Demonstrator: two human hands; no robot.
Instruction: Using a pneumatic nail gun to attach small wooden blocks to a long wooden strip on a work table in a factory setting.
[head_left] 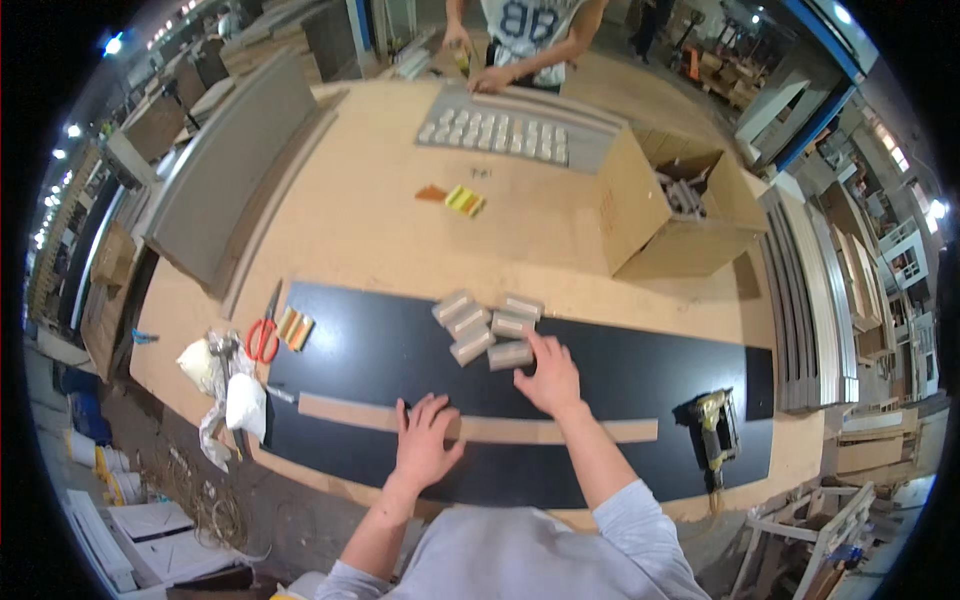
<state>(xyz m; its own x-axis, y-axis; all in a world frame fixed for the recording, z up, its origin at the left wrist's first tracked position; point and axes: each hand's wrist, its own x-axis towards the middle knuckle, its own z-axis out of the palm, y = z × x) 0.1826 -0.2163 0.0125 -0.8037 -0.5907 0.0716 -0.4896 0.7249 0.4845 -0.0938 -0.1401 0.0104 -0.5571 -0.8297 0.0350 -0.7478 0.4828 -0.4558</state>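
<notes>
A long, narrow wooden strip (540,431) lies across a black panel (360,340) in front of me. My left hand (428,442) rests over the strip left of its middle, fingers spread. Above the strip is a cluster of several small beige blocks (468,322), set roughly in two columns. At the nearest block of the right column (508,355), my right hand (552,378) has its thumb and forefinger about the right end. A nail gun (714,430) lies on the panel at the right.
Red-handled scissors (263,340), a striped packet (295,328) and white bags (245,408) sit at the left. An open cardboard box (640,215) holds grey pieces. Across the table (380,200), a person (530,45) works beside a grey panel with rows of whitish pieces (495,133). Boards (235,165) stand at the left.
</notes>
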